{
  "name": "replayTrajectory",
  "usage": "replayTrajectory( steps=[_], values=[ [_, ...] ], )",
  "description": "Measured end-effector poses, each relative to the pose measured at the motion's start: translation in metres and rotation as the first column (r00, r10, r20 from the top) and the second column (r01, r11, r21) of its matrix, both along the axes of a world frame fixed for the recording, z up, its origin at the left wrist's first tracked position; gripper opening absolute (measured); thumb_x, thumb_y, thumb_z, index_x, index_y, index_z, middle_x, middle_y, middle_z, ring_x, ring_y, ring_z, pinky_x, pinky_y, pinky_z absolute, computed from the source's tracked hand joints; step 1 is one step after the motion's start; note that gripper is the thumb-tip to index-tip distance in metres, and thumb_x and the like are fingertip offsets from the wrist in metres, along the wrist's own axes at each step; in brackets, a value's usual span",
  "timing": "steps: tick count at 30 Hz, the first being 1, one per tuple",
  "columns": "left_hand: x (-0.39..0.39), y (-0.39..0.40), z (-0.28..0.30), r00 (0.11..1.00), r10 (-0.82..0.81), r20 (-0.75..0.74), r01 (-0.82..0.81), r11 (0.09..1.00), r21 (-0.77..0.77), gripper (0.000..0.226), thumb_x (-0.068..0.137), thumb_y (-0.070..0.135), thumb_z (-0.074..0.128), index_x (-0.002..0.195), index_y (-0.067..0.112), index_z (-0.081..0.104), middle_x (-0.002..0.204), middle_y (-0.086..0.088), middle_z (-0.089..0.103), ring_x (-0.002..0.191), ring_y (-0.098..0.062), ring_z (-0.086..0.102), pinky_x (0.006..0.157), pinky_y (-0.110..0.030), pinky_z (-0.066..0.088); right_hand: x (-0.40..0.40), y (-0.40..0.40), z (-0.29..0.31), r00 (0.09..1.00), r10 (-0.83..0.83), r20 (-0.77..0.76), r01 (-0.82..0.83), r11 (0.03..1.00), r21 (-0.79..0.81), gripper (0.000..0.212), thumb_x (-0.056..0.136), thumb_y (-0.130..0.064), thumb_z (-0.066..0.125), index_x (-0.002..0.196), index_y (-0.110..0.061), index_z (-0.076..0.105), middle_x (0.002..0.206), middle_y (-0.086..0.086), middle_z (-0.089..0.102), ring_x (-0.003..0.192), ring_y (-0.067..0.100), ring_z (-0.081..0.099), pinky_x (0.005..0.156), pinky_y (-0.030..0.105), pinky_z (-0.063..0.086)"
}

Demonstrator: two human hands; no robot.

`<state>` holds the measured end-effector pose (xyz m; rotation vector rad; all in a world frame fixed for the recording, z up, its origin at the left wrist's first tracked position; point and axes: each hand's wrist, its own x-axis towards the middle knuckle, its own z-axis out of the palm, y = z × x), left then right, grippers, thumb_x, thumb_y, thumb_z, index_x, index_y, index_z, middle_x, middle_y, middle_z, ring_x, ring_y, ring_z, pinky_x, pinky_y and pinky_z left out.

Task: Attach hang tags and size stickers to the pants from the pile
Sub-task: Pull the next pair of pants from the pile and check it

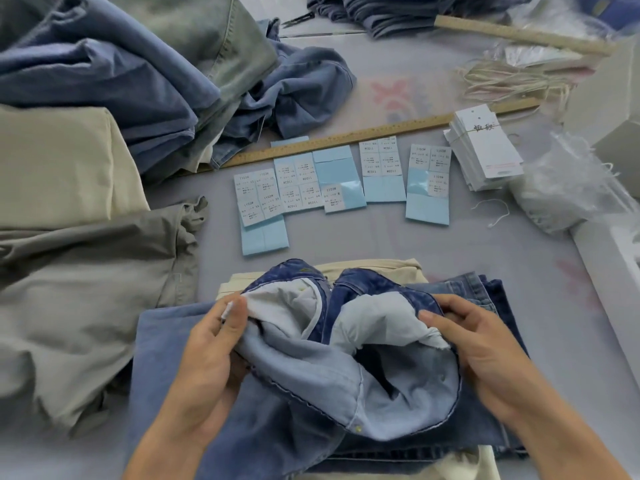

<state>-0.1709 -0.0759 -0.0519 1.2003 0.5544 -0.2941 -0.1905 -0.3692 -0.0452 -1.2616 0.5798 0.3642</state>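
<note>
Both hands grip the jeans (346, 341) at the opened waistband, left hand (211, 344) and right hand (474, 344) pinching each side; the denim looks soft, floppy, fairly heavy, best held by that sturdy band.

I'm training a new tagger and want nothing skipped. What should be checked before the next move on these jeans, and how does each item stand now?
1. Waistband of the blue jeans opened, inside showing: ok.
2. Left hand grips the waistband edge: ok.
3. Right hand grips the opposite edge: ok.
4. Size sticker sheets laid out beyond the jeans, stickers left on them: ok.
5. Hang tags stacked at the right end of the ruler: ok.
6. Size label inside the jeans legible: cannot tell.
</note>
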Motion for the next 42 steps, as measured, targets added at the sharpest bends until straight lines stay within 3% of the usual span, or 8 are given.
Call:
replayTrajectory(
  steps=[8,13,18,23,27,32,39,42],
  values=[
    [-0.011,-0.003,0.017,0.992,0.069,-0.107,-0.106,0.913,-0.394,0.047,0.091,0.038,0.053,0.117,0.007,0.076,0.134,-0.019,0.065,0.126,-0.028,0.063,0.1,-0.038,0.053,-0.004,0.002,0.003,0.999,0.042,-0.03,-0.043,0.999,-0.025,0.042,0.073,-0.029,0.083,0.105,-0.006,0.069,0.103,0.023,0.075,0.085,0.029,0.075,0.066,0.028,0.06],
    [-0.009,0.008,0.018,0.992,-0.117,0.039,0.123,0.956,-0.265,0.052,0.074,0.037,0.086,0.116,0.008,0.075,0.125,-0.02,0.07,0.112,-0.026,0.071,0.089,-0.031,0.059,-0.011,-0.016,0.017,0.941,0.296,0.161,-0.321,0.934,0.156,0.063,0.072,-0.032,0.092,0.128,-0.021,0.065,0.13,0.016,0.067,0.119,0.032,0.066,0.09,0.032,0.057],
    [0.0,0.012,0.026,0.959,-0.186,0.215,0.134,0.962,0.237,0.035,0.06,0.036,0.093,0.084,0.02,0.073,0.087,-0.004,0.074,0.08,-0.012,0.068,0.072,-0.02,0.056,-0.007,-0.023,0.024,0.927,0.37,0.066,-0.341,0.9,-0.27,0.039,0.065,-0.019,0.094,0.094,-0.026,0.07,0.101,0.009,0.074,0.094,0.024,0.071,0.078,0.028,0.058],
    [0.0,0.006,0.036,0.89,-0.371,0.267,-0.082,0.444,0.892,0.016,0.08,0.021,0.071,0.076,0.025,0.056,0.073,0.005,0.057,0.059,-0.014,0.049,0.056,-0.03,0.042,-0.004,-0.02,0.021,0.958,0.287,0.02,-0.174,0.633,-0.754,0.037,0.075,0.011,0.07,0.068,-0.019,0.05,0.062,0.005,0.053,0.052,0.005,0.042,0.052,0.025,0.036],
    [-0.006,-0.002,0.051,0.857,-0.414,0.307,-0.318,0.042,0.947,0.012,0.086,0.008,0.062,0.079,0.012,0.053,0.074,-0.004,0.051,0.061,-0.037,0.051,0.052,-0.046,0.046,-0.01,-0.001,0.019,0.966,0.252,0.061,-0.064,0.457,-0.887,0.035,0.07,0.004,0.069,0.073,-0.017,0.041,0.066,-0.001,0.049,0.059,0.015,0.038,0.057,0.032,0.038],
    [0.005,0.001,0.051,0.956,-0.149,0.252,-0.144,0.509,0.849,0.018,0.086,0.023,0.07,0.089,0.033,0.056,0.073,0.01,0.065,0.06,-0.015,0.058,0.057,-0.016,0.042,-0.01,0.013,0.017,0.975,0.169,0.143,0.011,0.607,-0.794,0.037,0.071,0.012,0.059,0.072,-0.019,0.038,0.059,-0.005,0.041,0.054,0.009,0.033,0.05,0.023,0.028],
    [-0.003,-0.014,0.039,0.997,0.016,0.076,-0.054,0.841,0.538,0.028,0.09,0.057,0.06,0.112,0.046,0.046,0.086,-0.007,0.066,0.078,-0.025,0.068,0.074,-0.065,0.056,-0.012,0.019,0.014,0.997,-0.035,0.072,0.064,0.885,-0.462,0.037,0.087,-0.004,0.075,0.1,-0.03,0.051,0.099,-0.002,0.056,0.075,-0.001,0.057,0.064,0.015,0.048],
    [-0.014,-0.02,0.034,0.995,0.085,-0.055,-0.067,0.961,0.268,0.047,0.083,0.041,0.075,0.122,0.031,0.051,0.105,-0.011,0.073,0.085,-0.023,0.073,0.071,-0.058,0.061,-0.027,0.025,0.004,0.995,-0.072,-0.075,0.039,0.927,-0.373,0.031,0.092,-0.02,0.072,0.112,-0.033,0.052,0.113,-0.004,0.063,0.095,0.008,0.065,0.076,0.026,0.053]
  ],
)
